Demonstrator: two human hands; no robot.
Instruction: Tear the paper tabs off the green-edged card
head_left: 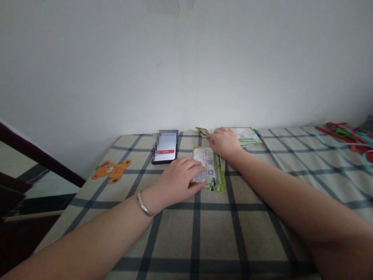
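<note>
Near pile of green-and-white printed pieces [211,173]: lies on the checked cloth [171,233] in front of the wall [186,70], overlapping edges slightly fanned. I cannot tell from my remote feed whether they are sheets or flat packets.

Left hand [183,177]: over the pile's left edge, fingers a little apart, thumb by the near edge. In contact, as I read it; whether it grips or merely rests, I cannot tell.

Right hand [225,142]: just beyond the pile, fingers curled, tips at a folded piece [203,133] near the wall. The contact is too small for me to confirm a pinch. A far pile [247,135] of similar print lies partly behind this hand.

Step in hand, my judgement: handling the folded piece with the right while the left steadies the near pile. Next move, I judge, calls for a light fingertip hold on the fold and gentle left-hand pressure, lest the loose edges slide.

Farther out: phone [165,149], screen lit, left of the near pile; bear figure [112,171] on the cloth at left; coloured cords [344,134] at far right.
</note>
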